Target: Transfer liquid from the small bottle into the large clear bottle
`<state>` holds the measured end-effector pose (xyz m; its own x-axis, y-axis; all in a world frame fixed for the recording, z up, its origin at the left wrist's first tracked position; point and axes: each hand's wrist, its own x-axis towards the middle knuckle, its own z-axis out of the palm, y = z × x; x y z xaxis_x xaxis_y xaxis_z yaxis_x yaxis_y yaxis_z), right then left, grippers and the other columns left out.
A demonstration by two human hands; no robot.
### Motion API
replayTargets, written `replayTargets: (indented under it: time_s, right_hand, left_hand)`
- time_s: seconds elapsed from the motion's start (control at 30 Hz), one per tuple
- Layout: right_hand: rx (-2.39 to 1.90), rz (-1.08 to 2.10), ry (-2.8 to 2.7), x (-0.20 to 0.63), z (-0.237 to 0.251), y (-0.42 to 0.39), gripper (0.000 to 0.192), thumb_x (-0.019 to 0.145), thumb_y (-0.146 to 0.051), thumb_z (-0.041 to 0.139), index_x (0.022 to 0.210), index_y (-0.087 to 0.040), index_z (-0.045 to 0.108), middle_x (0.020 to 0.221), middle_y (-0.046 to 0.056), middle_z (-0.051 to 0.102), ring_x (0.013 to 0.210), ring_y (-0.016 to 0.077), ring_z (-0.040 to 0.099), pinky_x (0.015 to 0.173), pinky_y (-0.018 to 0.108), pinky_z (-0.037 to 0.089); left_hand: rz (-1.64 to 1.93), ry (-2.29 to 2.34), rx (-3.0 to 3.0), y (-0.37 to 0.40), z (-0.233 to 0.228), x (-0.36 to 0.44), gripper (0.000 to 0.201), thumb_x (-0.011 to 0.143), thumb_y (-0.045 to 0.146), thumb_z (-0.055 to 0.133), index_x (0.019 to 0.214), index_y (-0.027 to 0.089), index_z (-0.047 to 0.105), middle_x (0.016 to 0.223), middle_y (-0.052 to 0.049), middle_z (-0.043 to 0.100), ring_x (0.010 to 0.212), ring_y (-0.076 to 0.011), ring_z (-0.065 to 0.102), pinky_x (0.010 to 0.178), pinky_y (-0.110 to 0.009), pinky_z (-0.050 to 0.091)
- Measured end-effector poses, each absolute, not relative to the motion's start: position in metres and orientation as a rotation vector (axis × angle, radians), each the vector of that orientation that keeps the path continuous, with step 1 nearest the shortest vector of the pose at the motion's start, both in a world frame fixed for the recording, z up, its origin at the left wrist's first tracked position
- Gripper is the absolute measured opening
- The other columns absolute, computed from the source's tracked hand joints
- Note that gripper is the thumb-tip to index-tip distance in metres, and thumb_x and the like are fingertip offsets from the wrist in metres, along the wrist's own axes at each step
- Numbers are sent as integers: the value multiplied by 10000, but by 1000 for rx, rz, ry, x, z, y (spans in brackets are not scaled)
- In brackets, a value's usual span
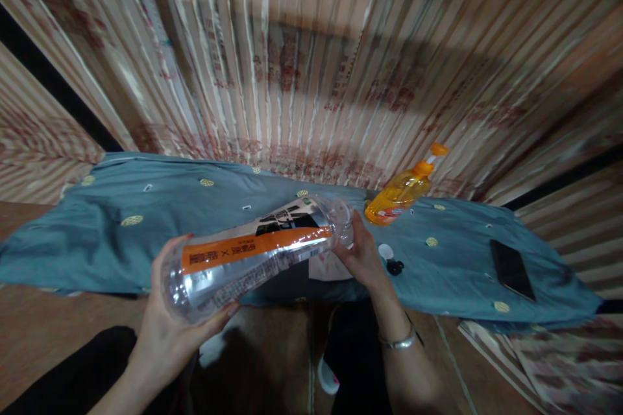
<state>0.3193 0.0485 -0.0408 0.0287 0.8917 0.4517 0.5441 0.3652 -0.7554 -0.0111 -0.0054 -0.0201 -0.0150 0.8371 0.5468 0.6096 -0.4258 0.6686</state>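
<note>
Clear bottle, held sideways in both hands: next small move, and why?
Probably tip the clear bottle upright onto the blue cloth. It lies near horizontal, the left hand cupping its base, the right hand at its open neck; a white cap lies on the cloth just past that hand. Standing it would free the right hand for the cap.

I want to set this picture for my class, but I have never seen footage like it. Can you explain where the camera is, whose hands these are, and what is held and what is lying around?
The camera sits on a person's head, looking down at their own bare hands. The left hand cups the base of a clear plastic bottle with an orange label; the right hand grips its neck, so it lies sideways. Behind is a blue cloth with an orange bottle lying on it, a small white cap, a small dark object and a phone. A striped curtain hangs behind.
</note>
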Motion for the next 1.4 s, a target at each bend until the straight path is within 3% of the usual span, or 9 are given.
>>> replayTargets:
  time_s: [0.33, 0.53, 0.7, 0.93, 1.4]
  right_hand:
    - [-1317, 387, -1661, 321, -47, 49, 682, 888, -334, 729, 1524, -218, 513, 1486, 146, 673, 1382, 338, 652, 1171, 524, 537]
    - [-1310, 367, -1667, 321, -49, 50, 703, 890, -343, 711, 1552, -249, 493, 1470, 127, 680, 1362, 361, 663, 1158, 574, 543]
    - [-1282, 369, -1668, 318, -48, 50, 690, 886, -322, 681, 1545, -226, 500, 1461, 139, 680, 1382, 373, 651, 1170, 559, 532]
    - [-1305, 381, -1665, 317, -44, 50, 703, 855, -273, 670, 1537, -237, 501, 1459, 134, 679, 1370, 367, 660, 1163, 550, 536]
    - [-1305, 357, -1642, 315, -45, 50, 608, 895, -312, 684, 1474, -215, 523, 1412, 142, 708, 1312, 318, 695, 1136, 511, 563]
  left_hand:
    - [1477, 1511, 2181, -5, -10, -12, 1024, 706, 549, 885, 1580, 292, 418, 1289, -75, 618, 1039, -262, 721, 822, -378, 667]
    - [1500, 1557, 2109, -10, -10, -7, 1084, 664, 553, 892, 1596, 348, 380, 1333, -74, 600, 1058, -286, 706, 856, -445, 660]
    - [1581, 1570, 1997, -13, -10, -3, 1114, 580, 518, 924, 1565, 386, 421, 1266, -40, 617, 985, -273, 704, 801, -439, 661]
    - [1517, 1545, 2089, -17, -10, -12, 1223, 564, 471, 966, 1620, 429, 349, 1288, -35, 595, 999, -280, 683, 759, -443, 680]
    - [1676, 1495, 2140, -10, -8, 0, 1071, 693, 627, 853, 1626, 366, 398, 1190, -51, 611, 899, -218, 677, 652, -326, 628]
